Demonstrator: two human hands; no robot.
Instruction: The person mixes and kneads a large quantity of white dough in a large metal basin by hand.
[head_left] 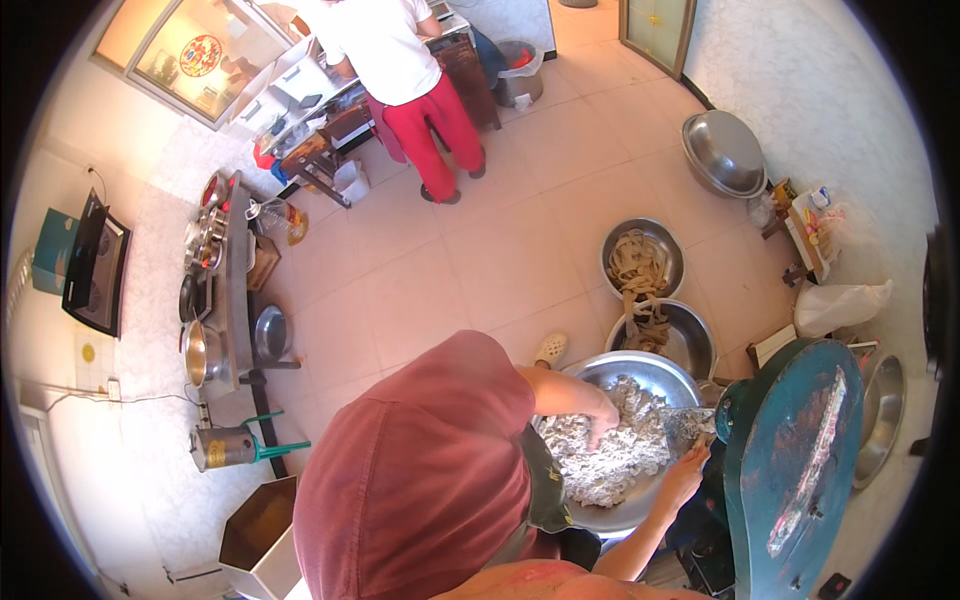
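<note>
Crumbly floury mixture (605, 467) was observed in a wide metal bowl (648, 370), to the left of a green machine (785, 460). Left hand (604, 415): lowered to the mixture, fingers pointed downward and partly hidden; whether any was grasped could not be told. Right hand (688, 472): placed at the near side of a flour-dusted metal part (690, 424) on the machine; contact and grip could not be confirmed. Pale dough strips (638, 258) were contained in the far bowl (677, 256) and draped into the middle bowl (694, 340). Progress: judged partial. Some dough appeared already formed into strips; the mixture was loose, its working-together apparently left undone.
</note>
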